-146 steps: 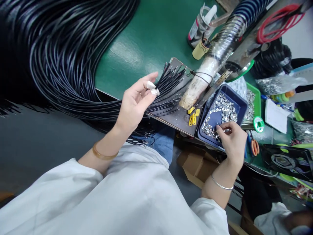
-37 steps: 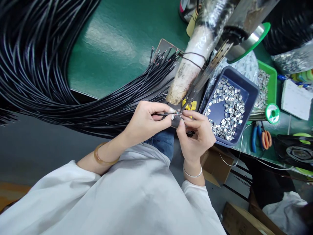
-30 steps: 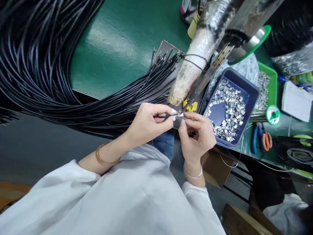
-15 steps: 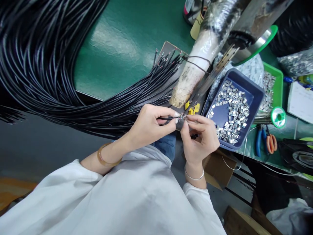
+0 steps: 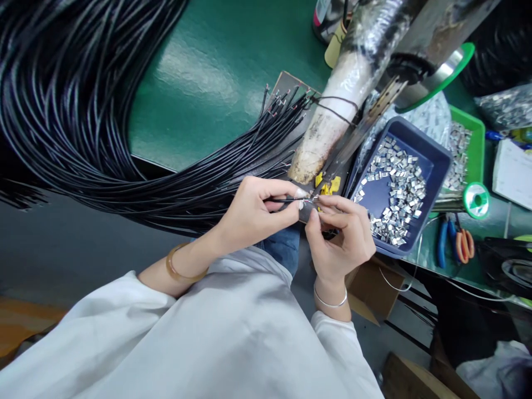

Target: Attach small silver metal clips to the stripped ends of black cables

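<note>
Between the thumb and fingers of my left hand (image 5: 253, 213) a black cable (image 5: 279, 200) is pinched close to its end. A small shiny metal connector (image 5: 315, 198) sits at that end, too small to make out in detail. My right hand (image 5: 343, 233) is closed in from the other side, its fingertips at the connector and its thumb just below. Right behind the fingertips are a yellow plastic part (image 5: 329, 184) and a thin dark metal tip (image 5: 319, 191) of the bench tool. A thick bundle of black cables (image 5: 199, 177) runs behind my left hand.
A blue tray (image 5: 437, 160) of small metal shells stands to the right, with a green tray (image 5: 477, 136) behind it. A wrapped white tube (image 5: 320, 130) slants down over the green bench (image 5: 199, 72). Blue-handled pliers (image 5: 442, 241) and orange-handled pliers (image 5: 464, 244) lie at the right.
My right thumb has shifted slightly left and down from the cable end. My left hand keeps its pinch on the cable, nearly still. The view has shifted very slightly.
</note>
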A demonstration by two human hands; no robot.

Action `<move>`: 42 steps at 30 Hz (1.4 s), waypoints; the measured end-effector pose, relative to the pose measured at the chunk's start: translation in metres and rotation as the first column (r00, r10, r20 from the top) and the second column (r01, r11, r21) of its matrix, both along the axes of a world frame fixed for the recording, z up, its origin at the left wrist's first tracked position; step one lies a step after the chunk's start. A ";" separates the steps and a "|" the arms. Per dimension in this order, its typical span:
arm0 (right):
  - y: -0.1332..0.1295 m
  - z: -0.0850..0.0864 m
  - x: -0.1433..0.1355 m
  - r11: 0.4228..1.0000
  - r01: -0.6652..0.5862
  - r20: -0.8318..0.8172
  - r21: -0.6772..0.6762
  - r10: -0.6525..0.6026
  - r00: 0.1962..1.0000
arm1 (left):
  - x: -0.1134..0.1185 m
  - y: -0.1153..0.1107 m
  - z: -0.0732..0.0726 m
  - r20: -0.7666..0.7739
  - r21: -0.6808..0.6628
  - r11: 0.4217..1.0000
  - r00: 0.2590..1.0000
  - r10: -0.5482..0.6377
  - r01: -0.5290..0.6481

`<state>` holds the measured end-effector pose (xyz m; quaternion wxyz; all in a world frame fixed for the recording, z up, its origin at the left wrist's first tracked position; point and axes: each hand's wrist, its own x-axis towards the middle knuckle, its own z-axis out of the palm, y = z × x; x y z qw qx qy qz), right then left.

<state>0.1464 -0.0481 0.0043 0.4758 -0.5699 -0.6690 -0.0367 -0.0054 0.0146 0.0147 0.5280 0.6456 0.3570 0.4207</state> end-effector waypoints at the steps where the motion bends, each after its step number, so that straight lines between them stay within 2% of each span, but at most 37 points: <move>1: 0.000 -0.001 0.000 1.000 -0.007 -0.003 -0.006 0.007 1.000 | 0.000 0.000 0.000 0.006 -0.035 0.999 1.000 -0.011 0.011; 5: -0.001 -0.004 0.002 0.999 -0.033 -0.038 -0.020 0.032 0.999 | -0.001 0.001 -0.003 0.007 -0.142 0.988 0.998 -0.061 0.062; 11: -0.001 -0.005 0.003 0.998 -0.046 -0.072 -0.034 0.044 0.996 | 0.000 0.001 -0.001 0.017 -0.174 0.983 0.999 -0.047 0.049; 19: 0.002 -0.002 0.001 1.000 -0.027 -0.074 0.000 0.027 0.997 | 0.002 0.001 0.005 0.023 -0.087 0.996 1.000 -0.002 0.004; 28: 0.002 -0.005 0.003 1.000 -0.020 -0.015 -0.012 0.020 1.000 | -0.001 0.002 -0.001 -0.008 -0.138 0.989 0.999 -0.048 0.046; 37: 0.001 -0.004 0.002 0.999 -0.045 -0.086 0.003 0.045 0.995 | -0.001 0.000 0.003 0.004 -0.113 0.993 0.999 -0.032 0.032; 42: 0.001 -0.006 0.002 0.999 -0.044 -0.021 -0.002 0.044 0.999 | -0.001 0.001 -0.002 0.004 -0.158 0.986 0.998 -0.060 0.060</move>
